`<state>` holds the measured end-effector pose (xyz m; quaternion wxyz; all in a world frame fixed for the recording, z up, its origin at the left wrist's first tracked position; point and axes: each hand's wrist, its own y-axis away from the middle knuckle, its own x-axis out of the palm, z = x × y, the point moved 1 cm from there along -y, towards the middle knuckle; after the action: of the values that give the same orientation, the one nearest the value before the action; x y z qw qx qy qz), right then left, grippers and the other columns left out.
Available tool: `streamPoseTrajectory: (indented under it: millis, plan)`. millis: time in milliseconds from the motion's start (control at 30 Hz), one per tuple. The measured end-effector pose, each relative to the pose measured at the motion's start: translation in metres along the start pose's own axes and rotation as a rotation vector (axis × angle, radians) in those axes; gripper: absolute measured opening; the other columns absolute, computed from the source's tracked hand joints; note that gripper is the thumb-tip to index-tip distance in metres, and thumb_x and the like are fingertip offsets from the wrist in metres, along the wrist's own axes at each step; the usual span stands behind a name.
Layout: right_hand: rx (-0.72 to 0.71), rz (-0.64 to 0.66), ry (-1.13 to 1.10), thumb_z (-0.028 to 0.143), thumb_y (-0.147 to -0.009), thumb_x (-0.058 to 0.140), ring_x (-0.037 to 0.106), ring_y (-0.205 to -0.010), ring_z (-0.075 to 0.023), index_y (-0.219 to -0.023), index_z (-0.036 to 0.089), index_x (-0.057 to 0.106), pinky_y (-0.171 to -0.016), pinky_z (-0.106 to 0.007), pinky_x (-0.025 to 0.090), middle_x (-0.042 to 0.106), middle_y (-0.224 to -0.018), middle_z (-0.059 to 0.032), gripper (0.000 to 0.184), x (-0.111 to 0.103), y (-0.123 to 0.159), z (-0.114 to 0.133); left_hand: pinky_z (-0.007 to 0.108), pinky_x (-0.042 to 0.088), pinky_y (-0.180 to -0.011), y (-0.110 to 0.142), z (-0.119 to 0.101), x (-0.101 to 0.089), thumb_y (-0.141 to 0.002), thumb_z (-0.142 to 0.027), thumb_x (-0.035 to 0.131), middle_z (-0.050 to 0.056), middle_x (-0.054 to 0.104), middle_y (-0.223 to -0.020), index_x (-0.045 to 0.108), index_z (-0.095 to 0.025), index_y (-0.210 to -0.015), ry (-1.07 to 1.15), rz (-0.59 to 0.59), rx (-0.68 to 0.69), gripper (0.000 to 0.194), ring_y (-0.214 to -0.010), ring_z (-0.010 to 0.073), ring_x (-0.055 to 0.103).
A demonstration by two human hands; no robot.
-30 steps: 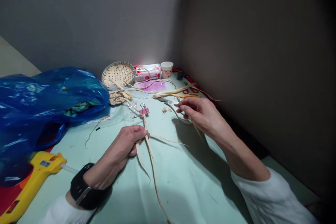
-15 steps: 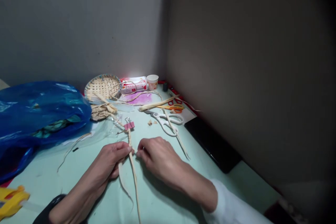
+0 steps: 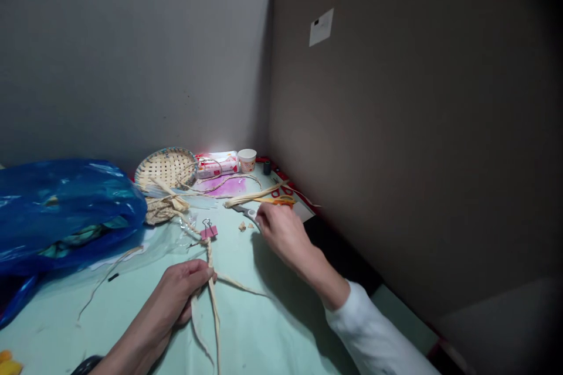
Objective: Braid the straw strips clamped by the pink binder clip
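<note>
My left hand (image 3: 185, 287) pinches a pale braided cord (image 3: 210, 251) of plant fibre between thumb and finger. Below the pinch, loose strands (image 3: 215, 313) fan out, one pointing right and others hanging toward me. A pink binder clip (image 3: 208, 232) grips the braid's upper end. My right hand (image 3: 284, 237) is over the white-handled scissors (image 3: 243, 210), its fingers bent downward and mostly hidden. The scissors' grey blades point left, and most of the handles lie under that hand.
A blue plastic bag (image 3: 88, 205) fills the left side. Toward the wall stand a woven basket (image 3: 165, 170), a red-and-white packet (image 3: 217, 164) and a paper cup (image 3: 247, 160). Orange-handled scissors (image 3: 284, 201) and a fibre bundle (image 3: 250, 194) lie behind my right hand.
My right hand has left the braid and moved forward and right to the white-handled scissors. The left hand keeps its pinch. The camera view has tilted up.
</note>
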<state>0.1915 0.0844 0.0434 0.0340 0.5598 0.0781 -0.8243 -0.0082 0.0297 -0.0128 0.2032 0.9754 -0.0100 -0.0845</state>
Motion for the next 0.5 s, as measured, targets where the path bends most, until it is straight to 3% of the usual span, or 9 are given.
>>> streamPoseTrajectory:
  millis: [133, 233, 367, 500]
  plan:
    - [0.096, -0.039, 0.063, 0.021, -0.088, 0.050, 0.063, -0.095, -0.0269, -0.100, 0.011, 0.065, -0.073, -0.031, 0.041, 0.067, -0.101, -0.0197, 0.021, 0.004, -0.033, -0.012, 0.019, 0.005, -0.037, 0.001, -0.001, 0.001, -0.066, -0.052, 0.065, -0.011, 0.027, -0.043, 0.051, -0.016, -0.063, 0.017, 0.003, 0.022, 0.038, -0.033, 0.0017, 0.016]
    - [0.118, -0.033, 0.060, 0.014, -0.084, 0.051, 0.064, -0.092, -0.0277, -0.092, 0.010, 0.067, -0.072, -0.032, 0.042, 0.068, -0.096, -0.0211, 0.018, 0.014, -0.042, -0.016, 0.018, 0.006, -0.037, 0.001, -0.001, 0.001, -0.068, -0.050, 0.063, -0.011, 0.028, -0.042, 0.050, -0.016, -0.062, 0.013, 0.011, 0.045, 0.037, -0.033, 0.0015, 0.017]
    - [0.103, -0.073, -0.002, 0.011, -0.083, 0.045, 0.063, -0.091, -0.0274, -0.094, 0.011, 0.068, -0.070, -0.032, 0.040, 0.068, -0.096, -0.0199, 0.025, 0.012, -0.037, -0.018, 0.018, 0.005, -0.037, 0.000, 0.000, 0.000, -0.069, -0.049, 0.062, -0.011, 0.029, -0.041, 0.051, -0.016, -0.062, 0.016, 0.027, 0.052, 0.036, -0.032, 0.0015, 0.018]
    - [-0.030, 0.007, -0.150, 0.018, -0.083, 0.048, 0.061, -0.081, -0.0190, -0.085, 0.014, 0.068, -0.068, -0.025, 0.038, 0.069, -0.084, -0.0097, 0.021, 0.003, -0.026, -0.017, 0.018, 0.006, -0.035, 0.001, -0.001, -0.001, -0.069, -0.047, 0.062, -0.011, 0.030, -0.041, 0.053, -0.016, -0.063, 0.024, 0.029, 0.045, 0.033, -0.031, 0.0018, 0.020]
